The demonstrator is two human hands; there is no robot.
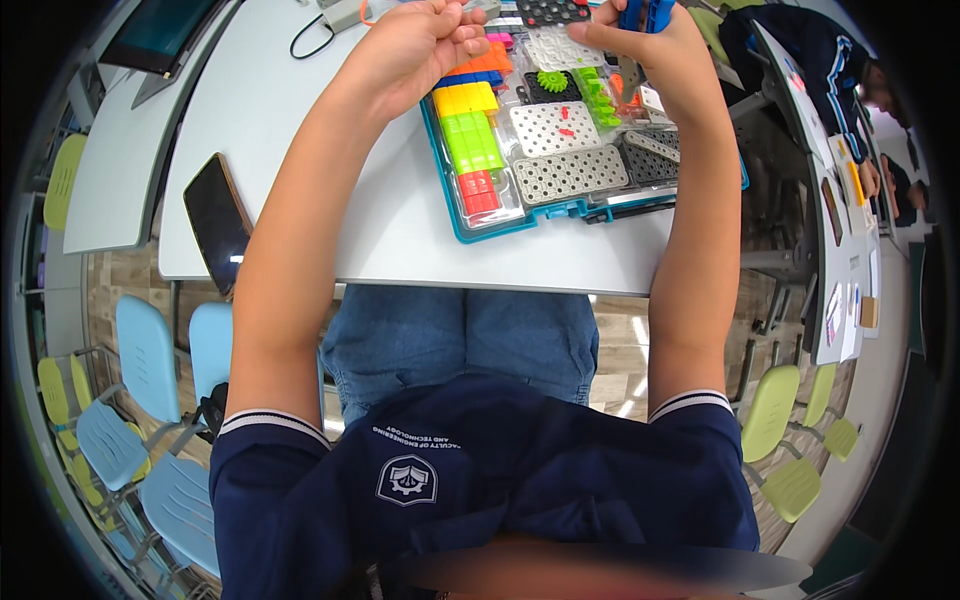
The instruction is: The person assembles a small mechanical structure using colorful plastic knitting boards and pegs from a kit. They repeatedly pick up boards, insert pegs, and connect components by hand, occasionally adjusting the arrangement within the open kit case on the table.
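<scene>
Over the far left part of a teal-rimmed parts case [490, 233], my left hand [425, 50] has its fingers curled in; its fingertips reach the picture's top edge, and what they pinch, if anything, cannot be made out. My right hand [665, 60], above the case's far right side, grips a blue plastic piece [645, 14] partly cut off by the top edge. Between the hands lie white perforated plates [553, 128], a green gear [552, 82] and a green toothed strip [598, 98]. Nearer me are a grey perforated plate [570, 175] and yellow [465, 98], lime [470, 140] and red blocks [478, 192].
The case sits on a white table [400, 230]. A black phone [217, 212] lies at the table's left edge, and a black cable [305, 38] curves at the far left. A dark screen [160, 30] stands on another table. Chairs [150, 350] flank me; people sit at the right.
</scene>
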